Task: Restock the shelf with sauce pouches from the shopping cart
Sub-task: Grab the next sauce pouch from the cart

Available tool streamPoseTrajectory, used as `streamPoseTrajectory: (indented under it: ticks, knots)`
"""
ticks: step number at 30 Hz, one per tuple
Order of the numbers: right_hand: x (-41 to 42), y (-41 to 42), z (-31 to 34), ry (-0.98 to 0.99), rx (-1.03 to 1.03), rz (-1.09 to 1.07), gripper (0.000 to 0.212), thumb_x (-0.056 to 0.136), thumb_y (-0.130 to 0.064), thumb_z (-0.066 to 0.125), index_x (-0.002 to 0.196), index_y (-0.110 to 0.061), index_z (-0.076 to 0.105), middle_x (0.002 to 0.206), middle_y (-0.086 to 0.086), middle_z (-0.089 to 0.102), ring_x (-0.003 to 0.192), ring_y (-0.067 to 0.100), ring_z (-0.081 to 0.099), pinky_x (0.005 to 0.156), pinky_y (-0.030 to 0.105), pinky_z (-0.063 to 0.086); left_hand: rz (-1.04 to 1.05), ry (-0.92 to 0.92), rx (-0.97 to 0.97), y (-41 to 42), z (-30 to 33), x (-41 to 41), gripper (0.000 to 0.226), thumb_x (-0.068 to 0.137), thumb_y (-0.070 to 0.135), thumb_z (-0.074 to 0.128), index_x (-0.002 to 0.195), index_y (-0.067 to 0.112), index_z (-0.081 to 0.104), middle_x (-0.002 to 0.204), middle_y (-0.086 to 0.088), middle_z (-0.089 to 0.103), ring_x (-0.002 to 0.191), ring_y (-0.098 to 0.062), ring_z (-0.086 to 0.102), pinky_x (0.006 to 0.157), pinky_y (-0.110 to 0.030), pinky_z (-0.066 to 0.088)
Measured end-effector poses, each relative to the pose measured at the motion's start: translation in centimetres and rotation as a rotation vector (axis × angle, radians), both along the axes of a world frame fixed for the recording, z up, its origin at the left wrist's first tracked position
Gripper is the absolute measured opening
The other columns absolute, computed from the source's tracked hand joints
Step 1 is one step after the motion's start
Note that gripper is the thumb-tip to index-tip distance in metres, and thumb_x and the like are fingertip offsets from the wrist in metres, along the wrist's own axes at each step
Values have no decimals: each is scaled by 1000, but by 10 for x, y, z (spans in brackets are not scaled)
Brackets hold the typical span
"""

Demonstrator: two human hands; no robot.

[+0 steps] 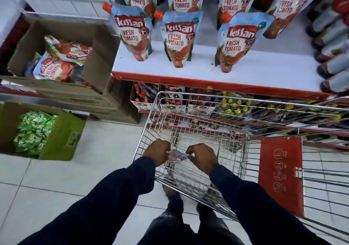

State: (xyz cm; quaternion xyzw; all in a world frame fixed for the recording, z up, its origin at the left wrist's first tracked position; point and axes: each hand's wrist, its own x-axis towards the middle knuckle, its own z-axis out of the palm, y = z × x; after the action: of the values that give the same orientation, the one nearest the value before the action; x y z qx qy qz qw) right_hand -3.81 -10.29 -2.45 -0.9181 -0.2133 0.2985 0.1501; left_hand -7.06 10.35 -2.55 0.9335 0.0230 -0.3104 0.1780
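Observation:
Inside the wire shopping cart (190,97), near its left rim, both of my hands grip one sauce pouch (176,156) between them. My left hand (157,150) holds its left end and my right hand (203,155) its right end; only a small strip with "FRESH TOMATO" lettering shows. On the white shelf (264,74) above the cart stand several blue-and-red tomato sauce pouches (178,38) in upright rows. The rest of the cart's basket shows only wire and floor beneath.
An open brown carton (96,55) at the left holds more tomato pouches (54,68). A green carton (64,133) of green packets sits on the floor below it. Dark bottles (332,42) line the shelf's right end. Lower shelves hold bottles with red and yellow caps.

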Motion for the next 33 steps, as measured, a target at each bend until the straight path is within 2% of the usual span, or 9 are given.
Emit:
streamPoseTrajectory:
  ticks: [4,10,14,18,21,25,29,31,33]
  knots:
    - [-3,1,-2,-25,9,-56,15,92,-29,64,97,-23,77,94,2,76,88,25,67,74,34,53,-33,3,51,-5,1,0,16,87,11,66,101,6,71,101,-21,73,94,-37,69,74,-40,54]
    - [-6,-3,0,-39,17,-70,17,92,-28,61,92,-20,76,85,5,75,82,26,67,69,32,50,-44,9,78,-10,9,-4,16,91,11,59,96,1,70,97,-25,72,88,-40,69,72,-44,55]
    - [0,-16,17,-98,63,-53,17,93,-32,61,99,-27,76,96,-4,77,92,22,67,72,31,46,-35,-68,23,-12,23,-6,16,93,17,62,96,6,74,93,-16,75,83,-31,70,71,-40,57]
    - [13,-39,53,-195,110,-57,16,92,-37,62,102,-33,73,102,-11,76,96,16,67,76,31,47,-34,-220,-49,-19,52,-5,13,96,19,61,92,14,72,90,-7,73,79,-23,66,67,-30,49]
    - [25,-56,90,-250,146,-61,18,91,-44,58,100,-36,72,91,-12,74,89,16,67,71,32,50,-73,-316,-72,-29,87,5,12,95,17,59,87,22,67,89,-3,70,80,-21,64,70,-35,53]
    - [43,-87,146,-334,204,-101,15,91,-44,60,99,-38,70,85,-15,69,86,11,61,65,31,47,-91,-437,-74,-49,145,27,15,91,11,59,92,26,64,86,-2,70,77,-23,64,69,-38,56]
    - [63,-117,197,-454,248,-146,13,90,-46,62,100,-42,69,83,-18,63,84,7,57,62,29,33,-137,-552,-115,-75,202,54,17,90,11,62,104,20,68,100,-4,70,89,-23,65,78,-38,55]
    - [76,-131,220,-529,269,-154,13,90,-47,62,99,-40,69,84,-16,67,83,8,57,62,29,33,-139,-617,-145,-90,227,70,18,92,11,63,109,15,69,106,-5,71,92,-22,67,81,-39,57]
    - [90,-147,241,-599,279,-165,13,90,-47,62,98,-39,68,73,-22,59,79,7,53,60,29,32,-157,-667,-154,-105,251,87,23,93,13,63,115,14,69,109,-6,72,96,-24,68,82,-38,57]
